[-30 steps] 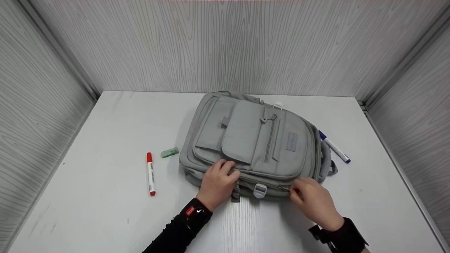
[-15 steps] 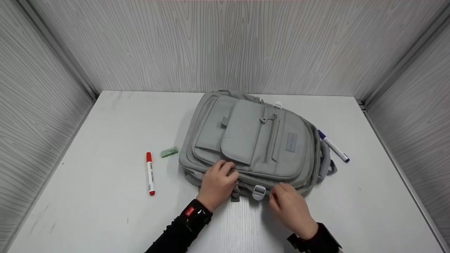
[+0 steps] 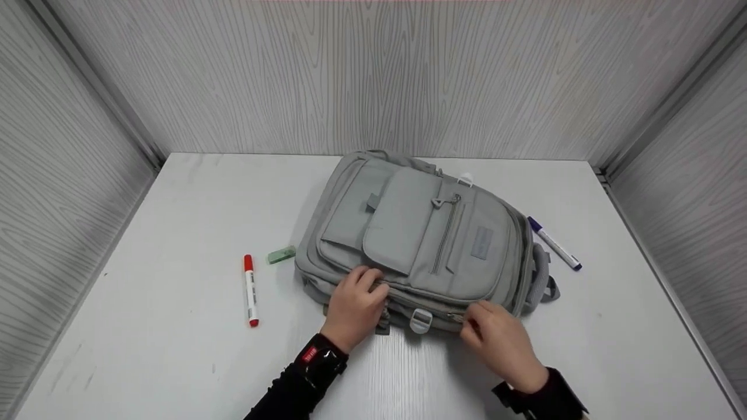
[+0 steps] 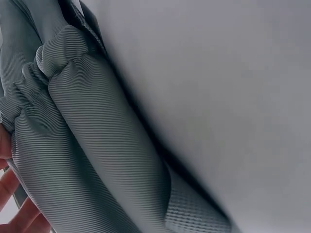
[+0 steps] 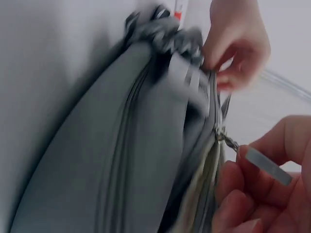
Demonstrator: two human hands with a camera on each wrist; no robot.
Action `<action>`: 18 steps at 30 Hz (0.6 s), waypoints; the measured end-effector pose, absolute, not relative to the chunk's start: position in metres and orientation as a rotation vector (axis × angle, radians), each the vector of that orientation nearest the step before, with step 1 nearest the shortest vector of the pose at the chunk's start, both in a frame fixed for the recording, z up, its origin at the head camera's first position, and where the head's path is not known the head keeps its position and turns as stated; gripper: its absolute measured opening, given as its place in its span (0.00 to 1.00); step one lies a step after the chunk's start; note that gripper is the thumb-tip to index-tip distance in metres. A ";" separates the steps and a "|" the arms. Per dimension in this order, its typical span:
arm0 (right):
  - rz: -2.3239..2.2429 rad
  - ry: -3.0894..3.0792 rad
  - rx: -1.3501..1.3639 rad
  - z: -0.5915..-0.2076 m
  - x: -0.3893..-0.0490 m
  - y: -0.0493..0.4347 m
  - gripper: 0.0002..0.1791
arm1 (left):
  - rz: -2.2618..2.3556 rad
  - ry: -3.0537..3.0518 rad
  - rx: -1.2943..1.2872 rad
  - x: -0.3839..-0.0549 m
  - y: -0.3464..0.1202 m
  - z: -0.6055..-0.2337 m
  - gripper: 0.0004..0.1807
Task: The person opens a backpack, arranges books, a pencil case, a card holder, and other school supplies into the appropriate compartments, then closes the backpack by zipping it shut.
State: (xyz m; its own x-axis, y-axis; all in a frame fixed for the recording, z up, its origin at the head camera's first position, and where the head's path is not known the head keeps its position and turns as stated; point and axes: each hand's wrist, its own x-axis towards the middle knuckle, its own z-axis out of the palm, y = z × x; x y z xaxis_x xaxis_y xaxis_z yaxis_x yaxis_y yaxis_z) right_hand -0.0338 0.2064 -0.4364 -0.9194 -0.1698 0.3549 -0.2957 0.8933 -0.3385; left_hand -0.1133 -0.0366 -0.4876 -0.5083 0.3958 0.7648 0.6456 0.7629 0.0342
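Observation:
A grey backpack (image 3: 397,219) lies on its back on the white table, front pockets facing up. My left hand (image 3: 354,306) grips its near side edge beside the zipper, fingers bent over the seam. Farther right along that edge, my right hand (image 3: 502,344) pinches the zipper pull (image 5: 267,166) between thumb and finger. In the right wrist view the slider (image 5: 221,136) sits on the zipper track just beyond these fingertips, and my left hand (image 5: 238,53) holds the fabric farther up. Gathered side-pocket fabric (image 4: 97,107) fills much of the left wrist view.
A red-capped marker (image 3: 250,290) and a small green block (image 3: 281,255) lie left of the backpack. A purple-capped marker (image 3: 554,243) lies at its right. A white buckle (image 3: 421,321) hangs between my hands. Wood-grain panels (image 3: 373,76) wall the table in.
My right hand has slid left along the zipper, then partly back to the right. The backpack's near edge has shifted slightly left and toward me, with my left hand still on it.

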 end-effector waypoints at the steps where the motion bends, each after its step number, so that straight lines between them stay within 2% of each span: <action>1: 0.550 -2.762 0.334 -0.436 -0.032 0.213 0.12 | -0.405 -2.172 -0.776 -0.114 -0.038 -0.487 0.13; 13: 0.589 -2.852 0.372 -0.433 -0.028 0.241 0.15 | -0.374 -2.165 -0.776 -0.114 -0.040 -0.486 0.13; 18: 0.636 -2.895 0.413 -0.430 -0.028 0.252 0.12 | -0.374 -2.152 -0.773 -0.118 -0.037 -0.486 0.14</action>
